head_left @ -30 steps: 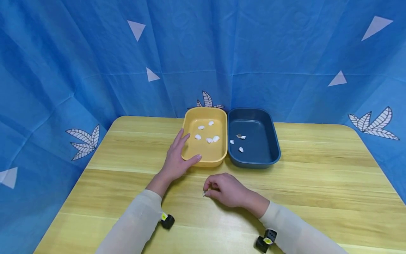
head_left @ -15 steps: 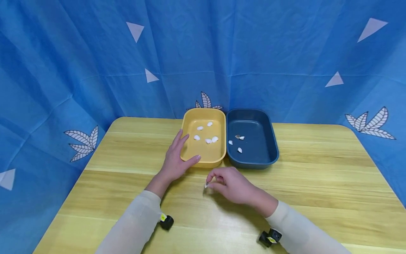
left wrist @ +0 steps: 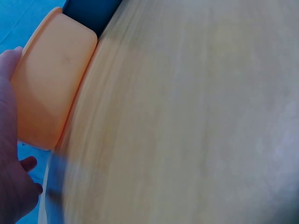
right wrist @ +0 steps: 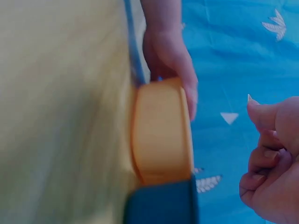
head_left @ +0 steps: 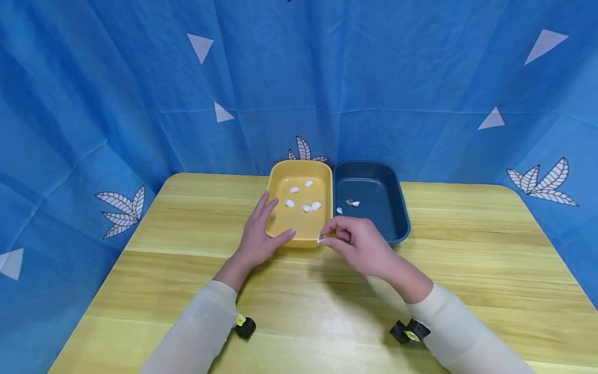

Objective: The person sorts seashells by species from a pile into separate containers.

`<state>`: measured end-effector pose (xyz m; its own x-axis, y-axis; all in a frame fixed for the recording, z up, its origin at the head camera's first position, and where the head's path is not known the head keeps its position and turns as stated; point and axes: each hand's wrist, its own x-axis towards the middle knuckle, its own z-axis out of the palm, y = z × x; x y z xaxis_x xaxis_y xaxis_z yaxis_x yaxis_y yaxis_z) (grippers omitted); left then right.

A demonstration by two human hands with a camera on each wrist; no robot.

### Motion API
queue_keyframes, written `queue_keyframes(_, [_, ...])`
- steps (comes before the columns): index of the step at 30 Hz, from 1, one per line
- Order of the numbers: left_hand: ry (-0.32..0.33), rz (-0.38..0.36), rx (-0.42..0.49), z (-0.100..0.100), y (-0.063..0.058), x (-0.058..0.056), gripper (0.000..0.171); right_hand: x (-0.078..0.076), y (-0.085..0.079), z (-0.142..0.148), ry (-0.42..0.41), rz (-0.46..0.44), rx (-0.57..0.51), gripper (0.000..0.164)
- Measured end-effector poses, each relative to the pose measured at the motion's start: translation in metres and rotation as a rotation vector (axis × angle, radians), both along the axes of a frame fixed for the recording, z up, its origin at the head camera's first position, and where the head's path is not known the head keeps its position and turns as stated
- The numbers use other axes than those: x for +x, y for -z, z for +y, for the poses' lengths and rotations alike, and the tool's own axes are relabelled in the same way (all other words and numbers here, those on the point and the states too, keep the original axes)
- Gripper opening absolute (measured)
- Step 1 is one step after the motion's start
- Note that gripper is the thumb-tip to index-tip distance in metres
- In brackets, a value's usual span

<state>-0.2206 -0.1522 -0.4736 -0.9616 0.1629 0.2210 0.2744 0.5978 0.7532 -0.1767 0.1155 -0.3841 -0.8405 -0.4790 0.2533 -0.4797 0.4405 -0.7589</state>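
Observation:
My right hand (head_left: 362,246) pinches a small pale seashell (head_left: 320,239) between thumb and fingertips, above the near right corner of the yellow tray (head_left: 299,226). In the right wrist view only a white tip of this seashell (right wrist: 250,99) shows past the fingers. My left hand (head_left: 258,234) rests at the yellow tray's near left corner, its fingers spread along the left side and its thumb over the front rim. Several white seashells (head_left: 290,203) lie inside the yellow tray. A few small seashells (head_left: 356,204) lie in the dark blue tray (head_left: 378,187), partly hidden by my right hand.
Both trays stand side by side at the back of the wooden table (head_left: 467,249), their long sides close together. Behind the table hangs a blue curtain (head_left: 397,78) with leaf and triangle prints. Each sleeve carries a small black camera (head_left: 245,328).
My right hand has lifted the seashell from the table and carried it up and rightward to the trays' front edges, covering one seashell in the blue tray. My left hand has stayed in place.

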Motion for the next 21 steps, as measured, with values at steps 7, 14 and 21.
queue_keyframes(7, [0.005,-0.013,0.006,-0.001,0.000,0.000,0.087,-0.017,-0.008,0.017,0.105,0.053,0.029,0.009])
queue_keyframes(14, [0.011,-0.003,-0.001,-0.001,-0.001,-0.001,0.088,-0.038,-0.004,0.035,0.205,0.071,0.080,0.009])
queue_keyframes(21, [0.011,-0.011,0.003,-0.001,-0.001,0.000,0.087,-0.058,0.005,0.050,0.285,0.057,0.118,0.009])
